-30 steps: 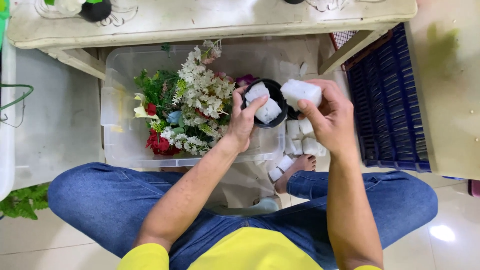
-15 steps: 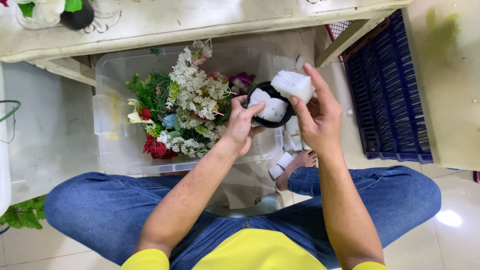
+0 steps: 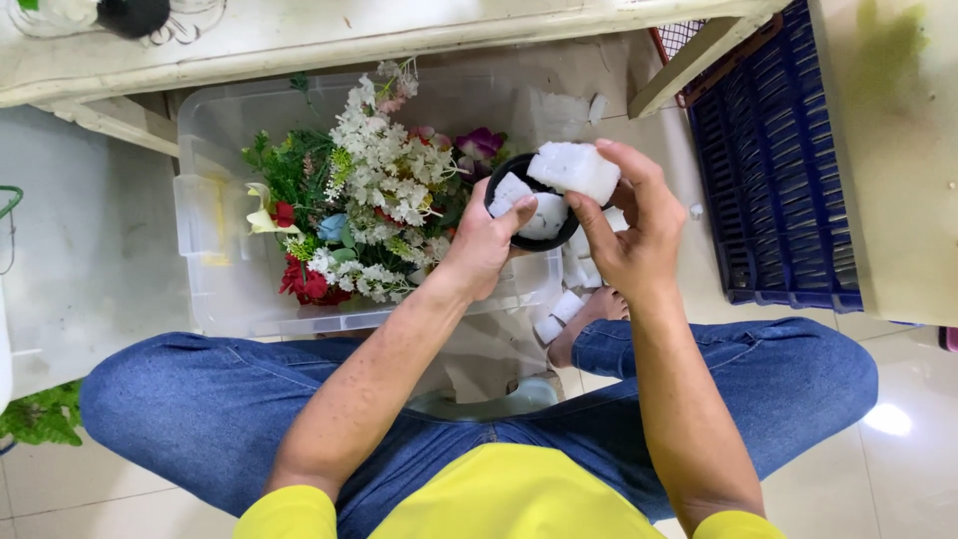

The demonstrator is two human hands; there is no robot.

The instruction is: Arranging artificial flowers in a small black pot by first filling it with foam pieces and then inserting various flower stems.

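Observation:
My left hand (image 3: 486,243) grips a small round black pot (image 3: 532,203) with white foam pieces inside it. My right hand (image 3: 629,228) holds a white foam block (image 3: 573,170) at the pot's upper right rim, touching it. Both hands hover over the right end of a clear plastic bin (image 3: 225,269) filled with artificial flowers (image 3: 371,215), white, red, purple and green. More white foam pieces (image 3: 559,309) lie on the floor below my hands, beside a bare foot.
A pale table edge (image 3: 299,40) runs along the top. A dark blue plastic crate (image 3: 778,180) stands at right beside a pale cabinet top (image 3: 898,150). My legs in blue jeans (image 3: 200,399) are crossed on the tiled floor. A green plant (image 3: 45,414) is at lower left.
My right hand has brought the foam block down and left onto the pot's rim. My left hand keeps holding the pot in the same way.

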